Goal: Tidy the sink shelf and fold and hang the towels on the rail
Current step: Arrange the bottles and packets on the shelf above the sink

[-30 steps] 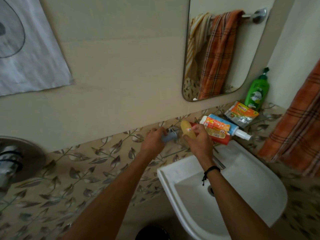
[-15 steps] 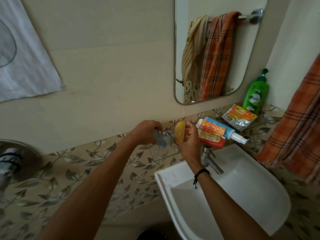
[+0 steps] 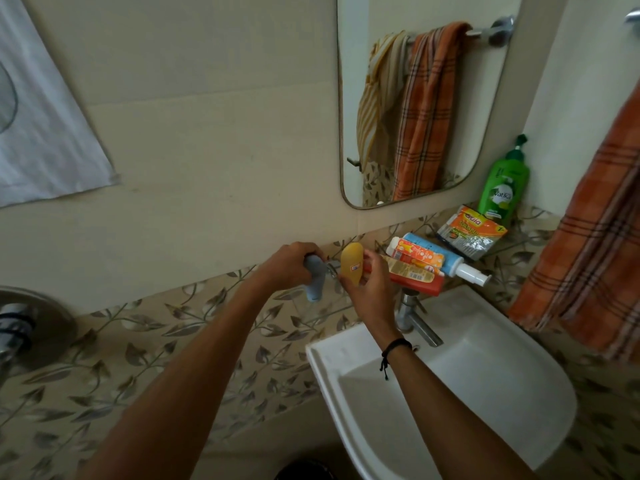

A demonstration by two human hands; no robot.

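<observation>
My left hand (image 3: 287, 266) grips a pale blue handle-shaped item (image 3: 314, 278) just left of the glass sink shelf (image 3: 498, 249). My right hand (image 3: 367, 289) holds a small yellow bottle (image 3: 351, 263) upright beside it. Lying on the shelf are a red tube (image 3: 415, 277), a blue-and-white pump bottle (image 3: 446, 261) and a scrub pad packet (image 3: 472, 232). A green pump bottle (image 3: 504, 183) stands at the shelf's far right. An orange checked towel (image 3: 588, 251) hangs at the right edge. The mirror (image 3: 426, 98) reflects a rail with an orange towel and a striped one.
The white basin (image 3: 485, 386) with its chrome tap (image 3: 414, 320) sits below the shelf. A white cloth (image 3: 45, 133) hangs on the wall at upper left. A chrome fitting (image 3: 20, 327) juts from the leaf-patterned tiles at left.
Both hands have lifted slightly from the shelf's left end. The blue item in my left hand now hangs downward, and the yellow bottle is held more upright.
</observation>
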